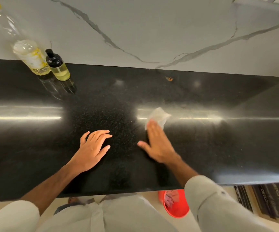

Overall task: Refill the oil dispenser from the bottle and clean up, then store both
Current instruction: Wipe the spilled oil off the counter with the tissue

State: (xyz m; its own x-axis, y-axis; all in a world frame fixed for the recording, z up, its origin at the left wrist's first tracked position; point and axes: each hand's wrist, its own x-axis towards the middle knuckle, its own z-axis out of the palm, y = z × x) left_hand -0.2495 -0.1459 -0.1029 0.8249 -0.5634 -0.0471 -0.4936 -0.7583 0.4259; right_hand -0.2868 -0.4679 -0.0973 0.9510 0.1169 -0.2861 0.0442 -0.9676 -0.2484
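Note:
A tall clear oil bottle with a yellow cap stands at the back left of the black counter, against the marble wall. Right beside it stands the small oil dispenser, black-topped and holding pale yellow oil. My right hand lies flat with straight fingers pressing a white tissue onto the counter, right of centre; the hand is blurred. My left hand rests on the counter with relaxed, spread fingers and holds nothing.
An orange bucket with scraps inside sits on the floor below the counter's front edge. Dark boxes lie on the floor at the right. A small brown mark shows near the wall.

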